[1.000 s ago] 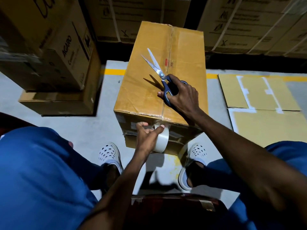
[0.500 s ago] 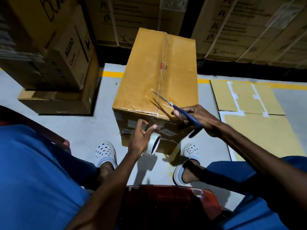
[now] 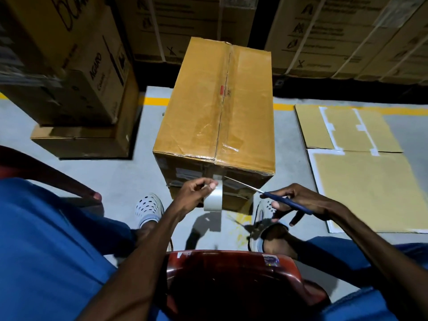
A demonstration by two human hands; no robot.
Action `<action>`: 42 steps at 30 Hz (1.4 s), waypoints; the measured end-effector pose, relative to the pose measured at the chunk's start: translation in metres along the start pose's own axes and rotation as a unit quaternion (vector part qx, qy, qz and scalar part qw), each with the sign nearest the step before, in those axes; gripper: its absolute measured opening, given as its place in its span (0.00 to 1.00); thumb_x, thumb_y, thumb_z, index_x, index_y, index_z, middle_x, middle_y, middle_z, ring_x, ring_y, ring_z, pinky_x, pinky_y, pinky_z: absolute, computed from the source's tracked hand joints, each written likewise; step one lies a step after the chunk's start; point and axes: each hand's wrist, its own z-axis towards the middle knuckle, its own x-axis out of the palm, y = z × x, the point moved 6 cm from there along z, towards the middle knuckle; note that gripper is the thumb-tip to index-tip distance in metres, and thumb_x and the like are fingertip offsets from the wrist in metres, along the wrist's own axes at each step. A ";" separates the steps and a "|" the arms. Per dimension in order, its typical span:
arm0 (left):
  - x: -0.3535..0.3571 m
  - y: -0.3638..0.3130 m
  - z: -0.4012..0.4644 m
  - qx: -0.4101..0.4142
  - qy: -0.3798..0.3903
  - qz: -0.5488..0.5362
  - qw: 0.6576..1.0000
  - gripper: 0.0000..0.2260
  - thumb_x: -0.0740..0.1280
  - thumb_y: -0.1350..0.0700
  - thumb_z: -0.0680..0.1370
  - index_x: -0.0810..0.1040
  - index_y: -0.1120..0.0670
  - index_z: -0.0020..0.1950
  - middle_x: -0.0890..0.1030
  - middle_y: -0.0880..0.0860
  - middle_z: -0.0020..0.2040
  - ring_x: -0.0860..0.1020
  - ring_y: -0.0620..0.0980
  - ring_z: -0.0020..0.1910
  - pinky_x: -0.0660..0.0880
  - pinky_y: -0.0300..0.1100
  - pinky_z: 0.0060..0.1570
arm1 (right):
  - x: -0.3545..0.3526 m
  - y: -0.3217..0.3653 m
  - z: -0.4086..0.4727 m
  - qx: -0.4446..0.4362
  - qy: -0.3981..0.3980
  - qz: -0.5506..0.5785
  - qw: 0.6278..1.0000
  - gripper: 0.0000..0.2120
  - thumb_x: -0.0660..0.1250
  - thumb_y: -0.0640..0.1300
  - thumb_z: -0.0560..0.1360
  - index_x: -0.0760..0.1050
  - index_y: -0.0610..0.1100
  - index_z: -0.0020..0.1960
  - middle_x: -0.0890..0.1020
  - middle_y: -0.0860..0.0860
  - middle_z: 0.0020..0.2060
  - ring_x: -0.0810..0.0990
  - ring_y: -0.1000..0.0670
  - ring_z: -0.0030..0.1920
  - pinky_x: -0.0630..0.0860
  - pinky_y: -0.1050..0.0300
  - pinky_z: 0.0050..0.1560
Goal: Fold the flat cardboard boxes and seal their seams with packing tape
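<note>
On a grey warehouse floor (image 3: 120, 181) lined with stacked cartons (image 3: 69, 66), a seated person in blue works at a folded box (image 3: 220, 107) standing between their feet, its top seam already covered in clear tape. Flat cardboard sheets (image 3: 370, 181) lie on the floor to the right of the box, well apart from it. Below the box's near face, the left hand (image 3: 192, 195) grips a tape roll (image 3: 214, 201), a strip running up from it onto the box. The right hand (image 3: 294, 202) holds blue-handled scissors (image 3: 266, 193), fingers curled round the handles, blades pointing at the strip just above the roll; whether they touch it cannot be told
</note>
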 end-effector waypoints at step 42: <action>-0.050 0.016 -0.004 -0.007 -0.038 0.104 0.994 0.03 0.72 0.58 0.78 0.85 0.56 0.47 0.84 0.44 0.38 0.78 0.35 0.35 0.72 0.32 0.36 | 0.036 0.112 0.072 -0.346 -0.303 -0.248 0.853 0.23 0.75 0.47 0.71 0.77 0.51 0.65 0.85 0.50 0.48 0.81 0.43 0.45 0.79 0.47 0.40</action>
